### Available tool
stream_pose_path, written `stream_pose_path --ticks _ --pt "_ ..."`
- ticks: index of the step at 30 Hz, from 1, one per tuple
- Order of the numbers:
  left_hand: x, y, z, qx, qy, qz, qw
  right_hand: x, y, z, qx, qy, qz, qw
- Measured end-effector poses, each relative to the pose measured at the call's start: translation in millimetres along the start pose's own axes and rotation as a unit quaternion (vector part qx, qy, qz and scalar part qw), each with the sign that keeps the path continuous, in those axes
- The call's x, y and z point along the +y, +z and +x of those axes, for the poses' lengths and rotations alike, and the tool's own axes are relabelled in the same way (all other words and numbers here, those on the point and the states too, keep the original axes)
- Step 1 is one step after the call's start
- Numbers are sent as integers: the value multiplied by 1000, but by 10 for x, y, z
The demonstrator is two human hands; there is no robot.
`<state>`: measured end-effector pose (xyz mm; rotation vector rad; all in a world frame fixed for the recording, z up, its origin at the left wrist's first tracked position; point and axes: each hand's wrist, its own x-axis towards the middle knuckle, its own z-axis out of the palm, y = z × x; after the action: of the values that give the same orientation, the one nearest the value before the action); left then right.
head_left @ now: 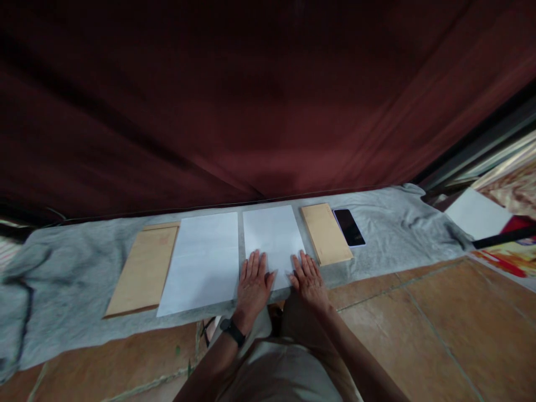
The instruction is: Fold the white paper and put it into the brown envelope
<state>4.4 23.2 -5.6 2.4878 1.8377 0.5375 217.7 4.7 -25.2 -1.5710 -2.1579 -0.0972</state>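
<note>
Both palms face down at the near edge of a white sheet of paper (272, 231). My left hand (253, 282) lies flat over its lower left corner, thumb pointing inward, a dark watch on the wrist. On the lower right corner rests my right hand (309, 282), its fingers stretched out. A larger white sheet (203, 259) lies just left of my left hand. Beyond that is a brown envelope (144, 268), partly tucked against the sheet's left side. Right of my right hand sits a smaller brown envelope (327, 233), with a dark phone (349, 227) beside it.
A grey cloth (389, 229) covers the long narrow surface, wrinkled at both ends. Behind it hangs a dark red curtain (268, 123). Brown floor tiles (419, 318) show in front. At far right are a white paper (477, 213) and a colourful printed sheet (511, 257).
</note>
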Motion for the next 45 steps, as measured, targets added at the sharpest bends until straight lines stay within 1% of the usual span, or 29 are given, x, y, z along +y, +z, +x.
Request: stream_pose_path --ticks 4,7,9,11,15,17,20,22,25,29,32,34,36,38,40,42,45 --pt "1 7 -93 18 -27 -12 999 30 -29 -103 -6 11 -7 1000" --pt "79 -1 -19 24 -38 -18 999 42 -47 -160 -11 13 -17 1000" --pt "176 16 144 18 -26 -25 999 43 -50 -173 -14 13 -22 1000" --pt "289 68 375 8 -8 -33 999 40 -47 -171 -11 15 -24 1000" --pt "440 254 823 -19 43 -46 998 41 -34 -159 -2 11 -20 1000" --pt "438 346 946 -32 48 -39 998 47 -27 -161 -4 9 -19 1000" --pt "353 432 980 -34 36 -20 999 51 -20 -172 -10 12 -23 1000" --pt "272 445 937 -27 31 -10 999 49 -19 -178 -12 15 -25 999" --pt "146 406 850 -16 15 0 1000 45 -21 -181 -14 19 -23 999" --pt "-17 285 750 -11 -25 16 999 49 -18 -181 -22 21 -19 999" --pt "-105 168 601 -11 -39 22 999 54 -20 -181 -21 23 -18 999" --pt "-124 84 417 -19 -29 22 999 55 -29 -177 -21 23 -15 999" --pt "-110 -4 175 -36 3 18 999 53 -41 -172 -21 22 -9 999" --pt "-82 -88 -71 -50 50 13 997 49 -52 -169 -22 22 -5 1000" --pt "-65 -160 -257 -59 81 16 995 46 -59 -177 -24 24 -5 999" --pt "-74 -211 -354 -64 96 22 993 47 -65 -199 -25 26 -7 999" --pt "-112 -244 -374 -70 110 30 991 63 -88 -253 -24 25 -4 999"
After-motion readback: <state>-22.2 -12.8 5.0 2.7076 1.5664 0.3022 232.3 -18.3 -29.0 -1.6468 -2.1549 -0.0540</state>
